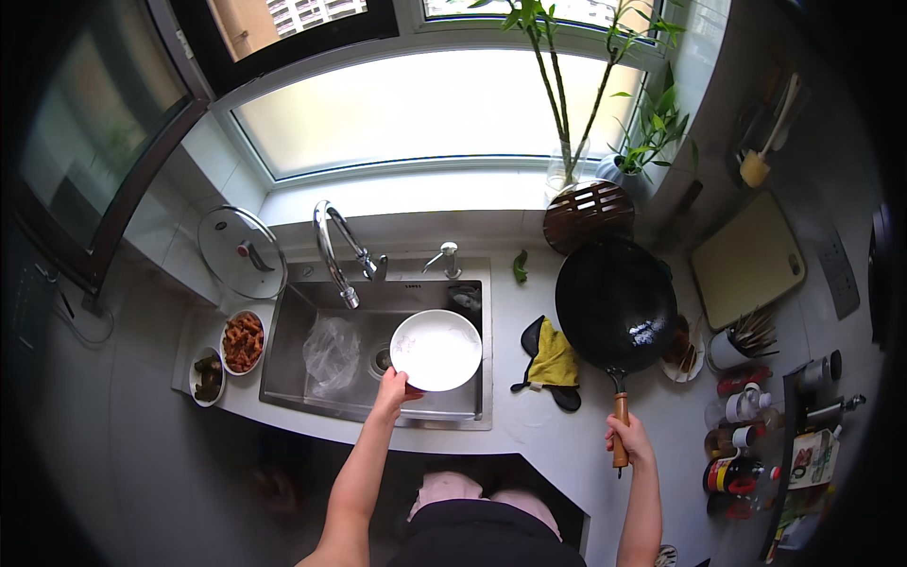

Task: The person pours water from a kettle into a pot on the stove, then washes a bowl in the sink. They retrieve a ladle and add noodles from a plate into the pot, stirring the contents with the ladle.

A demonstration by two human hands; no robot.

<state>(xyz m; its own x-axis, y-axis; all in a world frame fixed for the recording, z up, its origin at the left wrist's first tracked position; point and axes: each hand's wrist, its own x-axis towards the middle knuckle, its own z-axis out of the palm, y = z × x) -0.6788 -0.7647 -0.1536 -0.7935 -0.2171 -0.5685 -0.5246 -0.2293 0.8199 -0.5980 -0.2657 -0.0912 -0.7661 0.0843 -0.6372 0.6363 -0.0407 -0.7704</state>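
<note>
My left hand (pixel 398 394) grips the near rim of a white bowl or deep plate (pixel 436 350), which I hold over the right part of the stainless steel sink (pixel 283 368). In the sink's left half lies a crumpled clear plastic bag (pixel 331 356). My right hand (pixel 631 438) is closed around the wooden handle of a black wok (pixel 615 305) at the counter's right side. Between sink and wok lies a yellow and black cloth (pixel 551 358). A green pepper (pixel 521 266) rests behind the cloth.
A chrome faucet (pixel 331 241) arches over the sink. Two bowls of food (pixel 243 342) and a glass lid (pixel 242 251) stand at left. A brown slatted board (pixel 589 212) leans behind the wok. A cutting board (pixel 747 259), chopstick holder (pixel 728 351) and several bottles (pixel 737 475) stand at right.
</note>
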